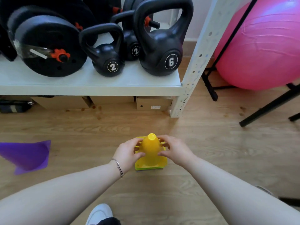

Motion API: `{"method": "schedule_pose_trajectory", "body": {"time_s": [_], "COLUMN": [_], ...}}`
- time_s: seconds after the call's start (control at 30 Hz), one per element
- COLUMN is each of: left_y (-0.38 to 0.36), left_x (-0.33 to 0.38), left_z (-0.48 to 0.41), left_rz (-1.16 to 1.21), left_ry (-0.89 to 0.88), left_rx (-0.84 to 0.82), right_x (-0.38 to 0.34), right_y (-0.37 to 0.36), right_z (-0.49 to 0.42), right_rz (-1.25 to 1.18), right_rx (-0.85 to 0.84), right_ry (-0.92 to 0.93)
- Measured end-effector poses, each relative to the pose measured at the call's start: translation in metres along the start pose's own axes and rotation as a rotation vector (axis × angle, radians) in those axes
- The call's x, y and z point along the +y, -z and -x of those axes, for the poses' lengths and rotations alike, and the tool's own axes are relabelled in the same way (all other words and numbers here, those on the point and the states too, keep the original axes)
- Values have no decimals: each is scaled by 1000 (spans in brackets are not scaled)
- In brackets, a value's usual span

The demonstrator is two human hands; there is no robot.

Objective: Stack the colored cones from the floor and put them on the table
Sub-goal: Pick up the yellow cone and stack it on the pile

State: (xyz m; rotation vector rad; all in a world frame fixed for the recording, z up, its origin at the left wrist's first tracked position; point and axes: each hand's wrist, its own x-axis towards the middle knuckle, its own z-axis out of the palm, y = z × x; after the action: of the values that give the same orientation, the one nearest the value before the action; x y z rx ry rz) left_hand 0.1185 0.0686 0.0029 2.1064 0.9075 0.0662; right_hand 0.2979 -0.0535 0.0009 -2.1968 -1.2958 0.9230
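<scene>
On the wooden floor (211,151) just near of the shelf (90,83), the left hand (128,153) and right hand (175,151) clasp the yellow cone (150,146) atop its stack, fingers curled around both sides; press it down squarely before fetching the purple cone (27,155) lying far left.

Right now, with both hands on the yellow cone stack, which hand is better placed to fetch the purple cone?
Left. The purple cone lies tipped on the floor to the person's left, on the left hand's side of the yellow cone; the right hand would have to cross over the stack.
</scene>
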Motion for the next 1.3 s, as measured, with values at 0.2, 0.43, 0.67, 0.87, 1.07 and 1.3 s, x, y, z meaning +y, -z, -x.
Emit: {"method": "schedule_pose_trajectory", "body": {"time_s": [0.2,0.43,0.67,0.87,1.07,1.3], "left_y": [-14,-22,-24,-24,-24,-2], "left_x": [-21,-32,-37,-37,-36,-36], "left_z": [-2,-12,-16,-19,-17,9], "left_rz": [-9,-11,-55,-90,-199,-745], "left_ry": [54,79,52,48,35,32], "left_rx": [-102,-151,-128,-142,-172,-23], "right_x": [12,22,24,23,14,-26], "right_y": [-24,-39,-42,-45,-39,-25], "right_z": [-5,-10,-17,-15,-13,-3], "right_rz": [3,-8,29,36,145,364], "right_rx": [-49,-44,-59,-66,-86,46], "right_ry": [-40,-82,-122,-136,-96,129]}}
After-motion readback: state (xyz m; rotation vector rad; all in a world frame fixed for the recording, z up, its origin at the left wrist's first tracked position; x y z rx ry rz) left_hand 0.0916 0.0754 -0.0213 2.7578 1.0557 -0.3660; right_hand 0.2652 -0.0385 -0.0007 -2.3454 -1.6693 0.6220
